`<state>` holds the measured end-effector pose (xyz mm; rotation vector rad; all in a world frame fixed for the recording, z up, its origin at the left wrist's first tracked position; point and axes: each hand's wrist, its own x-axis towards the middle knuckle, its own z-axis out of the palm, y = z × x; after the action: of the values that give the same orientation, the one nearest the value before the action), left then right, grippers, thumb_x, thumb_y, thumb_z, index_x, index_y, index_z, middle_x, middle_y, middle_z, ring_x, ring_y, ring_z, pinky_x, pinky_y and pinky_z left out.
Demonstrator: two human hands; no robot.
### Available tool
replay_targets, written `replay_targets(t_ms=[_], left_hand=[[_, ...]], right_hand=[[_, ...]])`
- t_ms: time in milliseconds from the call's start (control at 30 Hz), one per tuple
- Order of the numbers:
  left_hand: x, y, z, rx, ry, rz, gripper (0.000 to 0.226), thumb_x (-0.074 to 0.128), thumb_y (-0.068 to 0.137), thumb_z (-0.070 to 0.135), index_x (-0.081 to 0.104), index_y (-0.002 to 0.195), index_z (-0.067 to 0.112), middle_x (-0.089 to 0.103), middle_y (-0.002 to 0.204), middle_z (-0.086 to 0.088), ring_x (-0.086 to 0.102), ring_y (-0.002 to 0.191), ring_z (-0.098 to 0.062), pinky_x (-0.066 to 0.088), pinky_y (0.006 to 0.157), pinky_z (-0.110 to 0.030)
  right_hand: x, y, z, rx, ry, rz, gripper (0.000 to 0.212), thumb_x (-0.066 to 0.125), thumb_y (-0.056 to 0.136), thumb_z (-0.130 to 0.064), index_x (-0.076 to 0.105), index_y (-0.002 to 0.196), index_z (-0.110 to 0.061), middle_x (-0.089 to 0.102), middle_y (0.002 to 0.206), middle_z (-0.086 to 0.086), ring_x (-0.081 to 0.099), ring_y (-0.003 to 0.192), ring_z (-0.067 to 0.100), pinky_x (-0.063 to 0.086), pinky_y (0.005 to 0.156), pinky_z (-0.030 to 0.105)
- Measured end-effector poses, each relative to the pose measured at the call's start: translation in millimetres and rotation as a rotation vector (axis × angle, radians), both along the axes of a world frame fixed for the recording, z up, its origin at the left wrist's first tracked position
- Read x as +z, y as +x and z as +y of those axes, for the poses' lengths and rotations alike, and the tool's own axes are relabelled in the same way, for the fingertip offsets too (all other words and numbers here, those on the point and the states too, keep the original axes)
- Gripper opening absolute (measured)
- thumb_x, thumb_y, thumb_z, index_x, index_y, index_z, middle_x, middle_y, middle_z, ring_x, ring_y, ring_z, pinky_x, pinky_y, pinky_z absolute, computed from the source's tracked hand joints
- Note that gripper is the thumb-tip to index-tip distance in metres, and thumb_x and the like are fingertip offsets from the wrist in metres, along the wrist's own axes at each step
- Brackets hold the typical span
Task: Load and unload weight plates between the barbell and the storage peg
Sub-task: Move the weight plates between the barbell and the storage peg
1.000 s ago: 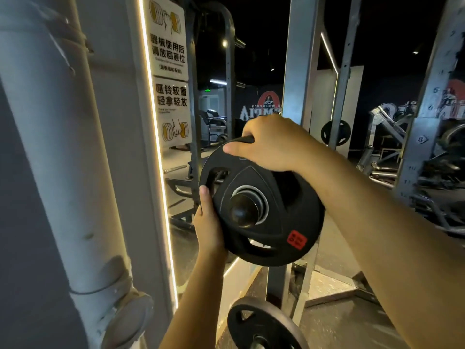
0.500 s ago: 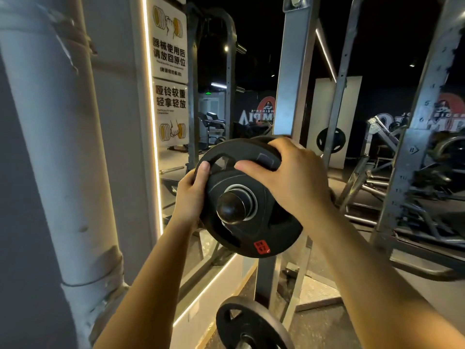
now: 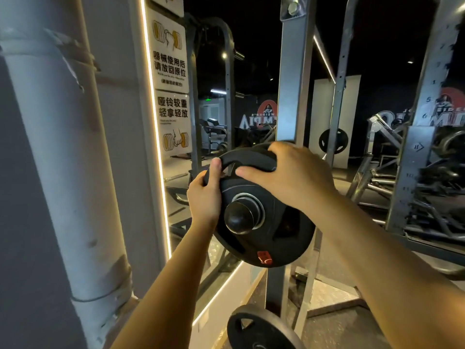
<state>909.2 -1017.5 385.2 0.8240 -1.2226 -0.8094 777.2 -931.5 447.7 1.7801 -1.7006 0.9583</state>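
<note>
**Plate held on the peg, both hands at its upper rim**

The black weight plate (image 3: 264, 210) sits threaded on the storage peg (image 3: 237, 220), whose rounded dark end pokes out through the centre hole between the two hands. The plate stays upright and face-on to the person, which suits sliding it along the peg; whether it is going on or coming off cannot be told from this view alone.

The left hand (image 3: 205, 197) grips the rim at the plate's upper left, thumb laid up over the front edge by a cut-out handle, fingers wrapped out of sight behind. The right hand (image 3: 289, 177) clamps over the top right, thumb pressed across the front face and fingers curled over the rim. Both hands are closed on the plate, set apart on either side of the peg, likely to keep the weight level so the hole does not bind on the shaft.

Below the hands, a second plate (image 3: 259, 328) hangs low on the same steel upright (image 3: 294, 96). To the left of the left hand stand a lit mirror edge and a sign (image 3: 171, 79).
</note>
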Motion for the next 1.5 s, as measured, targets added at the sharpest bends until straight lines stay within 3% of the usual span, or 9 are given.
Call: replay_targets(t_ms=[233, 533, 633, 867, 1100, 1200, 1333, 1400, 1500], left_hand=[[-22, -21, -12, 0.091, 0.142, 0.222, 0.053, 0.028, 0.098, 0.057, 0.059, 0.073, 0.022, 0.066, 0.074, 0.003, 0.063, 0.077, -0.012, 0.039, 0.064, -0.023], [6, -10, -14, -0.005, -0.092, -0.06, 0.052, 0.031, 0.098, 0.053, 0.062, 0.075, 0.019, 0.067, 0.073, -0.003, 0.066, 0.076, -0.019, 0.049, 0.071, -0.026], [26, -9, -12, -0.038, -0.257, -0.232, 0.058, 0.036, 0.092, 0.065, 0.062, 0.072, 0.018, 0.065, 0.072, -0.009, 0.065, 0.078, -0.028, 0.051, 0.075, -0.04], [46, -9, -5, -0.024, -0.309, -0.501, 0.071, 0.03, 0.086, 0.072, 0.062, 0.081, 0.009, 0.065, 0.079, -0.011, 0.063, 0.08, -0.025, 0.048, 0.085, -0.052], [45, -8, -4, -0.105, -0.193, -0.396, 0.049, 0.033, 0.097, 0.058, 0.061, 0.084, 0.019, 0.067, 0.086, -0.01, 0.065, 0.088, -0.027, 0.05, 0.093, -0.05], [30, -11, -8, -0.108, -0.121, -0.192, 0.042, 0.034, 0.096, 0.061, 0.058, 0.09, 0.026, 0.066, 0.093, -0.01, 0.065, 0.088, -0.024, 0.053, 0.084, -0.041], [-44, -15, -14, -0.017, -0.032, 0.012, 0.024, 0.039, 0.098, 0.052, 0.054, 0.101, 0.033, 0.063, 0.1, 0.008, 0.061, 0.098, -0.011, 0.046, 0.081, -0.02], [-66, -22, -14, -0.081, 0.031, 0.18, 0.042, 0.039, 0.089, 0.063, 0.057, 0.103, 0.027, 0.066, 0.106, 0.0, 0.062, 0.103, -0.014, 0.047, 0.093, -0.033], [-66, -30, -19, -0.025, 0.003, 0.271, 0.055, 0.036, 0.079, 0.07, 0.057, 0.09, 0.021, 0.067, 0.095, -0.009, 0.065, 0.091, -0.019, 0.049, 0.089, -0.037]], right_hand=[[28, 0, -26, 0.05, 0.08, 0.18, 0.063, 0.053, 0.076, -0.075, 0.063, 0.089, -0.015, 0.061, 0.079, 0.001, 0.057, 0.073, 0.019, 0.035, 0.058, 0.028], [-22, -24, -15, 0.147, -0.269, -0.142, 0.058, 0.049, 0.08, -0.069, 0.068, 0.103, -0.019, 0.069, 0.091, -0.006, 0.059, 0.076, 0.007, 0.048, 0.065, 0.021], [-53, -27, -12, 0.198, -0.401, -0.335, 0.056, 0.049, 0.084, -0.064, 0.066, 0.105, -0.015, 0.071, 0.096, -0.004, 0.064, 0.082, 0.008, 0.051, 0.069, 0.016], [-71, -25, -4, 0.232, -0.332, -0.515, 0.056, 0.046, 0.083, -0.067, 0.058, 0.104, -0.016, 0.066, 0.093, -0.004, 0.066, 0.085, 0.016, 0.056, 0.063, 0.025], [-26, -30, 12, 0.005, 0.057, -0.114, 0.066, 0.044, 0.079, -0.077, 0.046, 0.116, -0.023, 0.054, 0.095, -0.011, 0.054, 0.079, 0.01, 0.044, 0.061, 0.022], [6, -21, -8, 0.11, 0.195, -0.103, 0.053, 0.046, 0.082, -0.074, 0.051, 0.103, -0.025, 0.057, 0.088, -0.009, 0.056, 0.074, 0.008, 0.04, 0.057, 0.022], [10, -18, -24, 0.177, 0.116, -0.146, 0.046, 0.056, 0.085, -0.063, 0.064, 0.098, -0.02, 0.054, 0.071, -0.013, 0.053, 0.066, 0.002, 0.035, 0.053, 0.015], [6, -22, -26, 0.199, 0.082, -0.14, 0.04, 0.057, 0.086, -0.059, 0.064, 0.099, -0.021, 0.048, 0.067, -0.018, 0.046, 0.06, -0.004, 0.028, 0.05, 0.013], [4, -25, -25, 0.208, 0.059, -0.15, 0.033, 0.057, 0.087, -0.058, 0.061, 0.094, -0.025, 0.049, 0.066, -0.018, 0.046, 0.06, -0.005, 0.029, 0.05, 0.012]])
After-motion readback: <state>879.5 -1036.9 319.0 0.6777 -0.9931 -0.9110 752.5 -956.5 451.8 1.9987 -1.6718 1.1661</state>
